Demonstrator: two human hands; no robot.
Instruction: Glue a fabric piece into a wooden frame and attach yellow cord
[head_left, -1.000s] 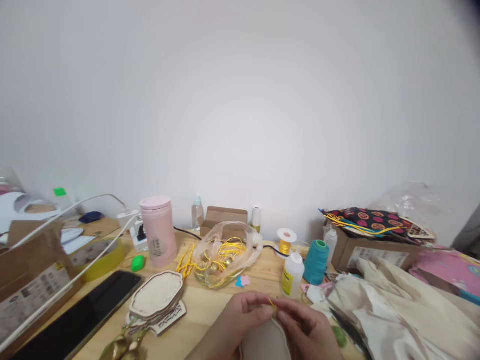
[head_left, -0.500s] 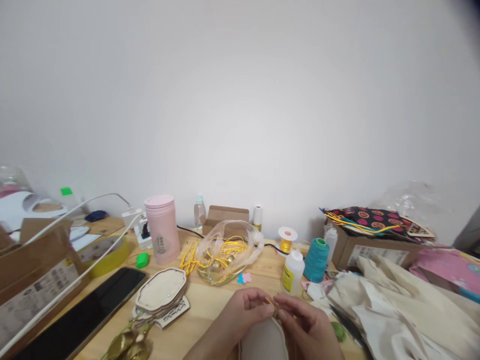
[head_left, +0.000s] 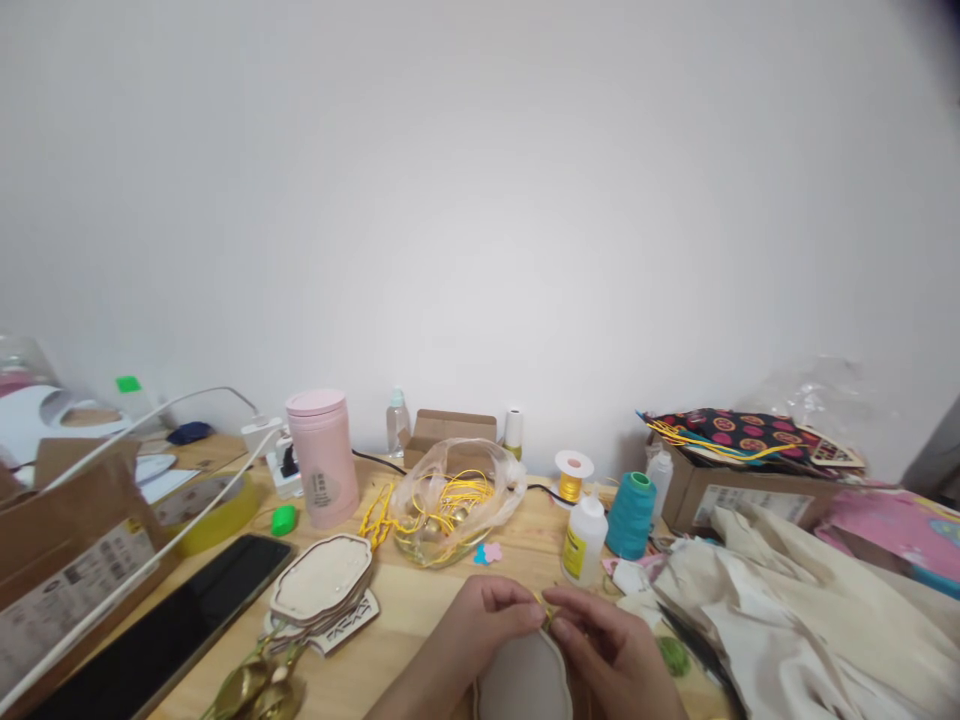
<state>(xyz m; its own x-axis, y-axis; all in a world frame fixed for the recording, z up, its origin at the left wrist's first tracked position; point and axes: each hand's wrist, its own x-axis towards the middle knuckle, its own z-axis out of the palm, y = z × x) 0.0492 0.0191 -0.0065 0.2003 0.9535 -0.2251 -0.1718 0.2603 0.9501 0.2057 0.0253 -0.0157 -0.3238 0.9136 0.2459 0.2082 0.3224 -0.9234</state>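
Note:
Close together at the bottom centre, my left hand (head_left: 487, 630) and my right hand (head_left: 604, 640) pinch a thin yellow cord (head_left: 546, 612) at the top edge of a pale plaque with a scalloped outline (head_left: 523, 680). The cord is mostly covered by my fingertips, so how it runs cannot be made out. The plaque stands between my hands, its lower part cut off by the frame edge. Left of my hands lies a stack of similar scalloped wooden plaques (head_left: 322, 578), with brass bells (head_left: 259, 690) in front of it.
A clear plastic bag (head_left: 427, 490) holds yellow cord and bells. A glue bottle (head_left: 584, 540), a teal thread cone (head_left: 631, 516) and a yellow cord spool (head_left: 572, 480) stand behind my hands. Cream cloth (head_left: 810, 600) lies right; a phone (head_left: 172, 630) and pink tumbler (head_left: 322, 460) are left.
The yellow cord end that stuck up between my fingertips shows less now. My hands and the plaque stay almost in place; the view has shifted very slightly.

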